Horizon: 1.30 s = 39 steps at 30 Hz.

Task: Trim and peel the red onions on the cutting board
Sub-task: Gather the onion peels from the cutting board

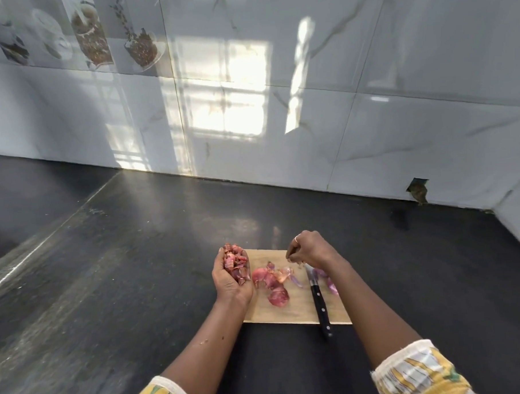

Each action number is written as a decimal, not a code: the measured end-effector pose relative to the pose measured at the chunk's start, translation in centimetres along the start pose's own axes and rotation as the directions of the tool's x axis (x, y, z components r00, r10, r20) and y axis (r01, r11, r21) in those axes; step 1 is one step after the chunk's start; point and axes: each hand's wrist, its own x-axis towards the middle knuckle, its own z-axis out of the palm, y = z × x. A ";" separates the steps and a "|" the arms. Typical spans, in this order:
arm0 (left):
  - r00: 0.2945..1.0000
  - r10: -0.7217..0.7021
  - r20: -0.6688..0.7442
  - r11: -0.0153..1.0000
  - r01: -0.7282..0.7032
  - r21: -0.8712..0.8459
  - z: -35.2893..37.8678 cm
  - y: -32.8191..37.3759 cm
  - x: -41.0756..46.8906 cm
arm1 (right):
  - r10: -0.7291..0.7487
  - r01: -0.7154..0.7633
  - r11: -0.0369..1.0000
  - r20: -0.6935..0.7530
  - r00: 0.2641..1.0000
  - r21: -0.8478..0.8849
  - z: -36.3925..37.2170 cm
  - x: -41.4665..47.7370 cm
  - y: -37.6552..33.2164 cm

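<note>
Over the cutting board (287, 313), clearing away the onion skins.

My left grip (231, 280) is cupped palm-up at the board's left edge, fingers curled round a heap of dry peels (234, 262). My right grip (310, 249) hovers at the far edge, fingertips drawn together on what looks like a small scrap (290, 258). More loose skins (271, 278) lie mid-board. The red onions (328, 278), purple and seemingly peeled, sit at the right, partly under my forearm, just beside the knife (318, 298), whose handle overhangs the near edge above the dark surface (136, 247). I judge trimming and peeling nearly done; this is the tidy-up. Next I should drop the scrap into the cupped pile, then sweep up the remaining skins without spilling the heap or brushing the blade.
</note>
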 end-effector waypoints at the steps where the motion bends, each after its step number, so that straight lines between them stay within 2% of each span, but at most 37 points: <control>1: 1.000 -0.002 -0.005 1.000 0.002 0.008 -0.1 -0.1 0.0 | 0.010 -0.010 1.000 -0.020 1.000 0.007 0.1 -0.3 0.2; 4: 1.000 -0.004 -0.003 1.000 0.004 0.000 -0.1 -0.1 0.2 | 0.060 -0.050 0.997 -0.160 0.985 0.067 1.1 -0.9 0.4; 6: 1.000 -0.004 0.004 1.000 0.004 -0.003 0.1 -0.3 0.1 | 0.128 -0.069 0.972 -0.258 0.958 0.226 2.3 -1.7 -0.2; 8: 1.000 -0.005 -0.005 1.000 0.005 0.003 0.1 -0.2 0.1 | 0.146 -0.070 0.937 -0.201 0.969 0.343 4.4 -2.9 -1.1; 9: 1.000 -0.004 0.007 1.000 0.004 0.003 -0.1 -0.2 0.2 | 0.129 -0.073 0.935 -0.144 0.981 0.346 5.8 -3.4 -1.4; 12: 0.999 -0.004 0.051 1.000 0.003 0.019 -1.0 0.2 1.0 | 0.061 -0.044 0.982 -0.091 0.994 0.186 9.1 -4.2 -1.8; 15: 0.998 0.023 0.059 1.000 -0.023 -0.002 -0.9 0.7 1.1 | -0.067 0.083 0.992 -0.157 0.985 0.099 10.0 -3.8 -1.3; 19: 0.998 0.044 0.044 0.997 -0.040 -0.072 -0.2 1.8 0.7 | -0.219 0.198 0.972 -0.176 0.960 -0.130 10.3 -2.8 -1.3; 22: 0.999 0.050 0.019 0.996 -0.049 -0.073 -0.1 2.0 0.7 | -0.284 0.250 0.953 -0.227 0.932 -0.168 10.8 -2.2 -1.7; 25: 0.998 0.059 0.021 0.995 -0.057 -0.078 -0.1 1.8 0.6 | -0.227 0.224 0.974 -0.305 0.925 -0.045 11.4 -2.0 -1.8; 27: 0.998 0.059 0.002 0.997 -0.059 -0.056 -0.2 1.6 0.7 | -0.135 0.184 0.977 -0.359 0.924 0.108 11.4 -2.3 -1.5; 29: 0.998 0.062 -0.008 0.997 -0.062 -0.043 -0.2 1.5 0.5 | -0.116 0.211 0.963 -0.446 0.887 0.169 10.9 -2.5 -1.3; 31: 0.998 0.058 0.008 0.996 -0.057 -0.063 -0.3 1.4 0.4 | -0.026 0.195 0.940 -0.511 0.859 0.280 10.1 -2.6 -1.3; 32: 0.999 0.049 0.019 0.996 -0.047 -0.077 -0.2 1.4 0.3 | 0.088 0.159 0.892 -0.507 0.857 0.424 9.7 -2.5 -1.4; 33: 0.999 0.041 0.033 0.995 -0.038 -0.091 -0.2 1.3 0.3 | 0.223 0.133 0.760 -0.447 0.866 0.636 9.4 -2.3 -1.4; 34: 0.999 0.034 0.042 0.994 -0.030 -0.103 -0.2 1.1 0.2 | 0.329 0.127 0.517 -0.333 0.884 0.847 9.0 -2.0 -1.5; 35: 0.999 0.029 0.045 0.994 -0.024 -0.104 -0.2 1.0 0.1 | 0.367 0.142 0.206 -0.211 0.906 0.968 8.5 -1.8 -1.4; 36: 0.999 0.022 0.046 0.995 -0.018 -0.096 0.0 0.8 -0.1 | 0.360 0.157 -0.075 -0.120 0.925 0.985 7.9 -1.9 -1.6; 37: 0.999 0.013 0.048 0.996 -0.009 -0.085 0.2 0.5 -0.3 | 0.342 0.164 -0.266 -0.066 0.938 0.950 7.3 -2.0 -1.7; 38: 0.999 0.000 0.053 0.997 0.004 -0.078 0.3 0.1 -0.5 | 0.327 0.166 -0.383 -0.035 0.944 0.909 6.8 -2.0 -1.7; 39: 0.998 -0.015 0.060 0.997 0.020 -0.076 0.4 -0.3 -0.6 | 0.320 0.168 -0.442 -0.020 0.947 0.881 6.3 -2.3 -1.9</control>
